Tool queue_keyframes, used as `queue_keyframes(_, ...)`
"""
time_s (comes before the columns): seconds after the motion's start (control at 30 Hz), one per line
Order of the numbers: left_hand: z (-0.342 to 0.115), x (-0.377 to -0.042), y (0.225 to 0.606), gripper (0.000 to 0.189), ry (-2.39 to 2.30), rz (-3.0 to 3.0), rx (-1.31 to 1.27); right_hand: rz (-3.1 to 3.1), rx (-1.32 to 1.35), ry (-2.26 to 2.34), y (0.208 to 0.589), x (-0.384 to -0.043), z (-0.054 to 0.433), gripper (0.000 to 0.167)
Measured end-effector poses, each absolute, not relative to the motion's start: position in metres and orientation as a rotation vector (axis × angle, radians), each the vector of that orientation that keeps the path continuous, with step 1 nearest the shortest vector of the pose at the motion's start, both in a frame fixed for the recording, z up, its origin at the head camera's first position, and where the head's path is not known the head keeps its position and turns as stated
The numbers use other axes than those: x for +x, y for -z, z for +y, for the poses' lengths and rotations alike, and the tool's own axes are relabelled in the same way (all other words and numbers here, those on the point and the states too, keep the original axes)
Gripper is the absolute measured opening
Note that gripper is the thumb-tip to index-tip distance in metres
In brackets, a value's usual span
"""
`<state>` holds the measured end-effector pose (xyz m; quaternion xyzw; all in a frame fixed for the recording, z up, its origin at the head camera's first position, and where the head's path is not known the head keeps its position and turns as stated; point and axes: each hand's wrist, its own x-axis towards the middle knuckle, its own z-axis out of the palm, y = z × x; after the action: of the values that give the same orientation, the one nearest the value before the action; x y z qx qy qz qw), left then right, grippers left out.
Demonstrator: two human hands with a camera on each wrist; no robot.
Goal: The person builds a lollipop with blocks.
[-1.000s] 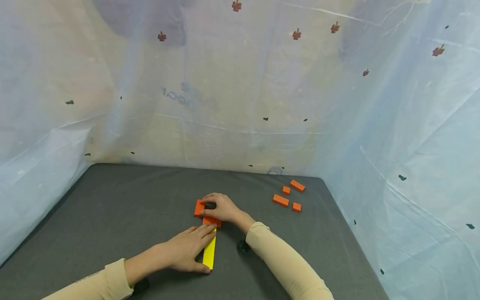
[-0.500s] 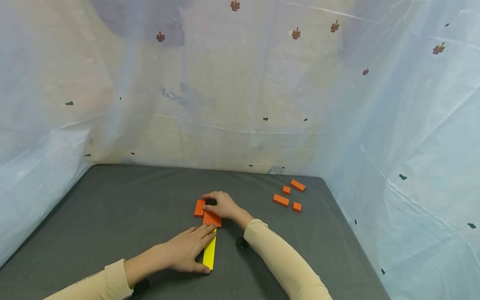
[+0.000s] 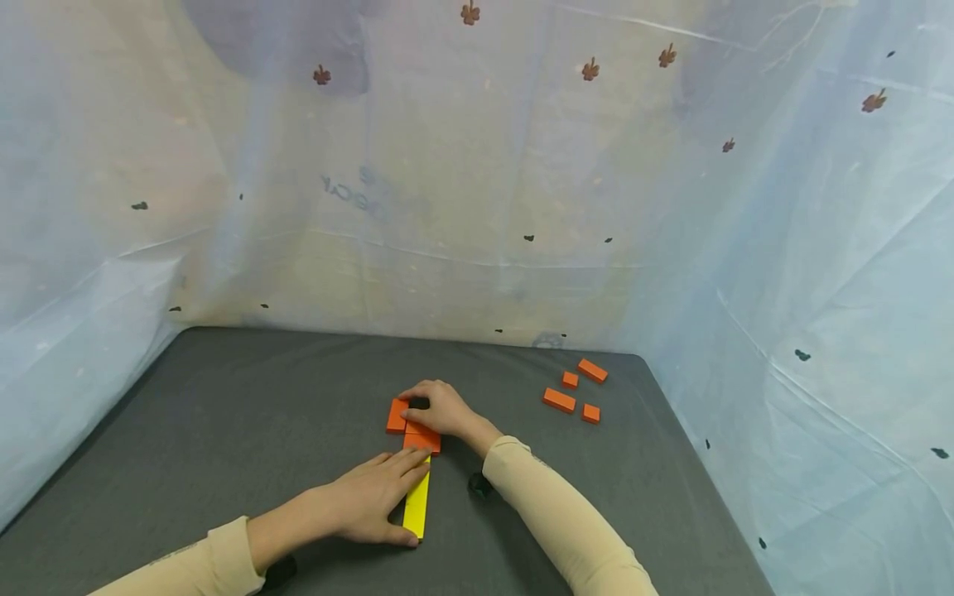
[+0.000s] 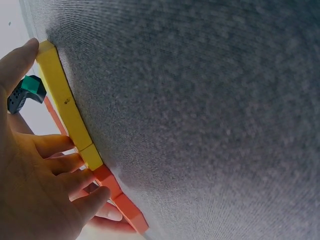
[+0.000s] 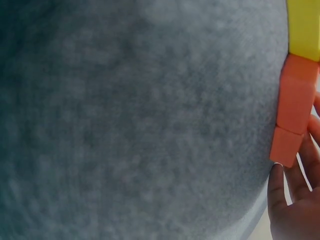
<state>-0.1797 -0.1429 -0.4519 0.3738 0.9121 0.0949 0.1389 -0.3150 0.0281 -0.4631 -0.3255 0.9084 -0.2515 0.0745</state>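
A row of flat blocks lies on the dark table in the head view: yellow blocks [image 3: 416,509] nearest, orange blocks [image 3: 421,443] beyond, and another orange block [image 3: 397,416] at the far left of them. My left hand [image 3: 373,501] lies along the yellow blocks, its fingers extended, thumb at their near end and fingertips by the yellow-orange join. At the far end my right hand [image 3: 441,411] curves its thumb and fingers about the orange blocks. In the right wrist view its thumb tip meets the end of a small orange block [image 5: 286,146]. The palm hides part of the row.
Several loose orange blocks, among them a longer one [image 3: 559,401] and a small one [image 3: 590,413], lie at the right rear of the dark grey table [image 3: 246,422]. A translucent printed sheet [image 3: 447,190] hangs behind it and at both sides.
My right thumb has drawn back slightly to the far side, uncovering more of the orange blocks. The left hand and the loose blocks have stayed put.
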Motion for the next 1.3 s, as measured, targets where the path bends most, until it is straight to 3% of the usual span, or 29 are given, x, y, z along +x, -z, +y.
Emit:
queue_keyframes(0.87,-0.142,-0.18,0.452,0.102,-0.276,2.64,1.093,2.703,-0.956,0.779,0.464,-0.314,0.031,0.035)
queue_keyframes(1.3,-0.145,-0.181,0.455,0.106,-0.366,2.672,1.069,2.623,-0.913,0.97,0.454,-0.306,0.046,0.047)
